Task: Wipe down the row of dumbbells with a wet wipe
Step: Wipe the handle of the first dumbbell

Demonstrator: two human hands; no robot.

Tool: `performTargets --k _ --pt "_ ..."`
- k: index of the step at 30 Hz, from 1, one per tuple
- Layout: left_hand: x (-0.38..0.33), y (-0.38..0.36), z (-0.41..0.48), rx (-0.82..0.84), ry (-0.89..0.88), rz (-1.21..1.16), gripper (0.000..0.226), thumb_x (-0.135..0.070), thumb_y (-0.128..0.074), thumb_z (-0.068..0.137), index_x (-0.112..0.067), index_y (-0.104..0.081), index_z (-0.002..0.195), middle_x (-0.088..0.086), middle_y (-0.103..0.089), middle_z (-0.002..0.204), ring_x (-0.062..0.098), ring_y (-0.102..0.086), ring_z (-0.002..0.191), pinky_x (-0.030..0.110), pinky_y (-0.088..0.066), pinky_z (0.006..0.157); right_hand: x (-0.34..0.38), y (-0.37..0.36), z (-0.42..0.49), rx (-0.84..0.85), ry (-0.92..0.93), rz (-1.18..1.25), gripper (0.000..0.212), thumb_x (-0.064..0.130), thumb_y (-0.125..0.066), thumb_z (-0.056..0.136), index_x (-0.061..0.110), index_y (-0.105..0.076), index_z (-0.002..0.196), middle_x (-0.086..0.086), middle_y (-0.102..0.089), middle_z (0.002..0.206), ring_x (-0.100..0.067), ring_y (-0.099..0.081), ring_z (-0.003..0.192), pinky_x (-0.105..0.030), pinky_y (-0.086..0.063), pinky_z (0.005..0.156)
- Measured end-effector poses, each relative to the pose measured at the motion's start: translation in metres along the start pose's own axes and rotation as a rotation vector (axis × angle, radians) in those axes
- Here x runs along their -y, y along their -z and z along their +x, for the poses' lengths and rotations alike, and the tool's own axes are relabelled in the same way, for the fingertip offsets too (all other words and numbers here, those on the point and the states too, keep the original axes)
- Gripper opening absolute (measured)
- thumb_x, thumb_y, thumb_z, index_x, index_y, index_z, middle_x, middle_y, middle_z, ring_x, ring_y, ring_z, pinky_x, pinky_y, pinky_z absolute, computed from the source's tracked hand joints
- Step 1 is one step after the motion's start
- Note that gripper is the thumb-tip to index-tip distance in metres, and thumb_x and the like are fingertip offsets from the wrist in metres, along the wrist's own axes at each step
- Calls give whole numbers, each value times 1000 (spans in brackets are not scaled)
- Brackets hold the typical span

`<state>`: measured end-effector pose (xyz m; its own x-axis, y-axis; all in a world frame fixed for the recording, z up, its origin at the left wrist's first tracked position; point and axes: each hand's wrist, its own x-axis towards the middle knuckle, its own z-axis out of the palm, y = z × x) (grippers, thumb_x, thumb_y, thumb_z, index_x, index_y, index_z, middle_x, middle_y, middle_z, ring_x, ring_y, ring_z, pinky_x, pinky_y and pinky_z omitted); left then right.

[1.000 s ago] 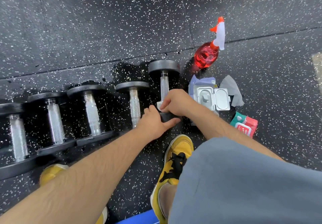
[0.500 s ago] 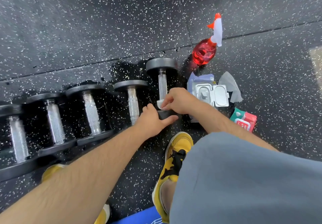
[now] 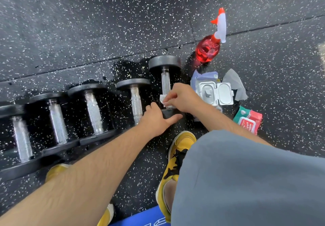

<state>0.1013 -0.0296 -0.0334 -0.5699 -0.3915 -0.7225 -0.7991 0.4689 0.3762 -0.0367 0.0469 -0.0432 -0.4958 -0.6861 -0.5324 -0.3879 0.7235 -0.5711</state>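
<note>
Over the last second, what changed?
Little. The right hand keeps the wipe pinched at the near end of the rightmost dumbbell's handle; more wipe shows now. The left hand still steadies its near end. Spray bottle unmoved.

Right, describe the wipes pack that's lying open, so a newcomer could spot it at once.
Start from the row of dumbbells on the speckled floor and follow it to its right end. Just past the last dumbbell, below the red spray bottle, lies the open wipes pack. Unlike the shut red and green pack nearby, its white lid is flipped open.
</note>
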Motion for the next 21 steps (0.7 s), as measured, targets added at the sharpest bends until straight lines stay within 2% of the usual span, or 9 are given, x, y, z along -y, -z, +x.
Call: performTargets --k 2,4,8,10,13,16,19,21 --pt "0 0 0 7 7 4 105 -89 -57 63 -8 -37 128 11 -46 126 29 -55 108 45 -52 89 3 -4 6 -91 14 26 9 26 -81 84 22 -81 91 13 -49 83 -8 -54 85 -22 -40 77" --pt "1 1 0 11 11 2 105 -89 -57 63 -9 -37 128 11 -46 125 28 -55 107 45 -52 89 5 -9 10 -177 30 58 9 26 -79 85 19 -81 90 11 -45 81 -8 -50 80 -23 -38 74" --pt "0 0 0 11 8 3 105 -91 -56 61 -9 -37 125 10 -46 124 28 -55 105 45 -53 88 5 -19 17 -338 40 150 10 22 -75 88 14 -80 91 5 -45 84 -9 -49 77 -22 -38 71" --pt "-1 -1 1 7 6 4 107 -92 -56 60 -9 -37 125 11 -46 124 28 -55 105 45 -53 88 6 -20 27 -396 35 159 12 22 -72 89 13 -79 90 3 -43 83 -10 -47 75 -25 -40 71" --pt "-2 -1 0 2 5 3 108 -92 -55 60 -8 -37 125 12 -46 126 29 -54 108 45 -52 90 9 -17 43 -491 -50 255 24 31 -67 87 8 -74 86 1 -45 82 -11 -47 74 -30 -39 68" --pt "-2 1 -1 19 1 -7 106 -90 -57 61 -8 -37 125 12 -45 127 30 -53 111 45 -50 92 11 -16 41 -622 32 210 18 23 -65 93 11 -77 89 3 -46 85 -17 -51 80 -29 -41 72" --pt "4 10 0 105 -54 39 105 -82 -70 59 -9 -36 127 9 -43 125 28 -52 112 40 -48 93 7 -22 31 -591 22 288 15 29 -66 94 19 -77 100 6 -50 96 -11 -53 87 -25 -45 84" --pt "7 13 4 132 -97 98 89 -61 -81 67 -10 -37 126 7 -43 123 25 -52 108 38 -48 91 6 -23 28 -529 -39 336 16 28 -66 93 23 -74 106 4 -58 105 -6 -51 95 -25 -43 91"
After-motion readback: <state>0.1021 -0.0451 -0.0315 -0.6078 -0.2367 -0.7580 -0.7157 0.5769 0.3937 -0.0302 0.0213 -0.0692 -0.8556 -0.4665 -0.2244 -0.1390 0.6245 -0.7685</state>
